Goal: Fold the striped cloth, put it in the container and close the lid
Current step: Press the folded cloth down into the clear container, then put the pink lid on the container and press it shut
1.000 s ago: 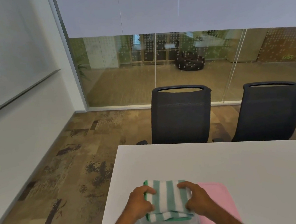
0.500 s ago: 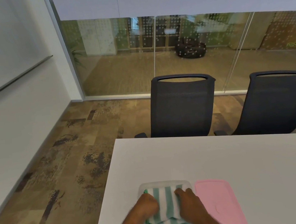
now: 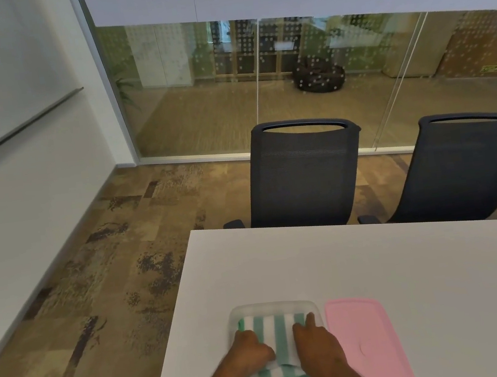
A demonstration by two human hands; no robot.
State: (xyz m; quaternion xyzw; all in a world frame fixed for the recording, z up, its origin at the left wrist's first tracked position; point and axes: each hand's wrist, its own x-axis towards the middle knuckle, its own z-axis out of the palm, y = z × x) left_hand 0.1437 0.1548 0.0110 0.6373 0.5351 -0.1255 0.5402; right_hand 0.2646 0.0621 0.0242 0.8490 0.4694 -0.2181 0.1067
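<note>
Carpet floor (image 3: 76, 306) at far left, white worktop (image 3: 377, 266) beside it. Left hand (image 3: 253, 349) curled, knuckles pressed down on left part of folded striped cloth (image 3: 276, 336). Cloth sat inside clear container (image 3: 272, 307), near front edge of worktop. Right hand (image 3: 317, 348) flat on cloth's right part, fingers spread, index tip near container's right rim. Pink lid (image 3: 369, 346) lay flat on worktop just beside container, on right. Two black chairs (image 3: 302, 175) stood behind worktop.
</note>
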